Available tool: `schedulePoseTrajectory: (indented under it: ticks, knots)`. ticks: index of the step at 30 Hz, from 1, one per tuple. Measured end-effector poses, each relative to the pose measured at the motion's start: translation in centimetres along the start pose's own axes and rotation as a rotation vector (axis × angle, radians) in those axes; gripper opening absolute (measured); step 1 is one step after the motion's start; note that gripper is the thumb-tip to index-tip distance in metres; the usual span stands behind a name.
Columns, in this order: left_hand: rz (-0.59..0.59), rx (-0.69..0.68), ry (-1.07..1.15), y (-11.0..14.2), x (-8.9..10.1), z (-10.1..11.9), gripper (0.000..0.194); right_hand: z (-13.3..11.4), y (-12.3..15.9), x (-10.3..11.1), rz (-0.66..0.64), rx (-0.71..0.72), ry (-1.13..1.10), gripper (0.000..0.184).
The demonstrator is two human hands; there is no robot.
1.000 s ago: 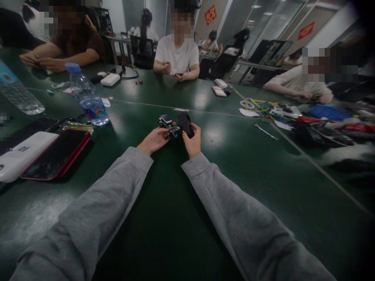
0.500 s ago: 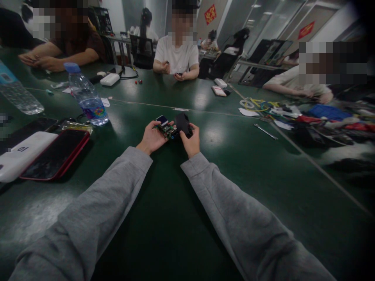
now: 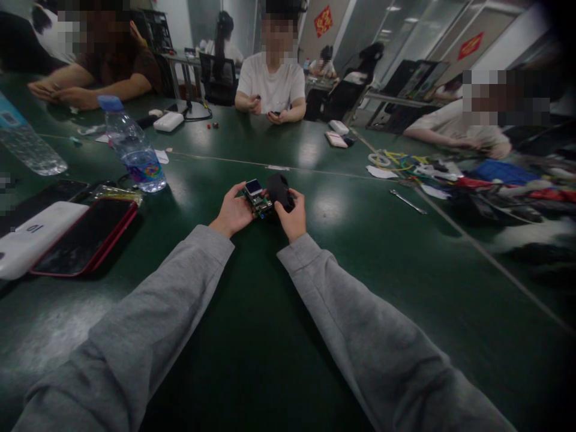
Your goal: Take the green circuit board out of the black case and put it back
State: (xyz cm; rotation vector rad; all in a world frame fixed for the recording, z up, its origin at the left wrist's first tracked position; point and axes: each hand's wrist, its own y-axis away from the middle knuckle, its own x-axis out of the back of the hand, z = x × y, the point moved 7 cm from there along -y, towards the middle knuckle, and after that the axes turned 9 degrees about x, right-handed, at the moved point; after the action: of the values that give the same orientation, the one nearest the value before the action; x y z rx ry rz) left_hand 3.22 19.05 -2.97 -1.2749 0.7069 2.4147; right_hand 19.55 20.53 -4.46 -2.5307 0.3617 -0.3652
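My left hand (image 3: 234, 211) holds a green circuit board (image 3: 261, 206) with a small screen (image 3: 254, 187) at its upper end. The thumb lies along the board's far left edge, and the palm faces up. Close on the right, my right hand (image 3: 293, 215) is closed on a black plastic case (image 3: 279, 192), thumb on its near side. The case stands tilted beside the board's right edge; whether the two touch I cannot tell. Both hands are just above the dark green table (image 3: 252, 312).
On the left are a water bottle (image 3: 135, 147), a second bottle (image 3: 29, 141), a red-edged phone (image 3: 90, 237) and a white power bank (image 3: 38, 237). A wrench (image 3: 407, 201) and a heap of cables (image 3: 405, 162) lie right. Several people sit around, one opposite (image 3: 271, 81).
The circuit board has turned slightly in my left hand and shifted a little right, so its screen shows more fully. The black case has tilted slightly in my right hand.
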Motion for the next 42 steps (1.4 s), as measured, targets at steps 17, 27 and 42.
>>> schedulePoseTrajectory:
  ticks: [17,27,42]
  knots:
    - [0.002,-0.037,0.024,0.2,-0.1,0.2,0.050,-2.0,0.1,0.9,0.052,0.027,0.051,0.057]
    - [0.071,-0.027,0.013,0.3,0.0,0.1,0.045,-7.9,1.3,-0.4,-0.078,0.501,0.193,0.059]
    - [0.097,-0.080,0.003,-0.5,1.4,0.3,0.044,-7.8,2.0,-2.1,-0.305,0.513,0.297,0.062]
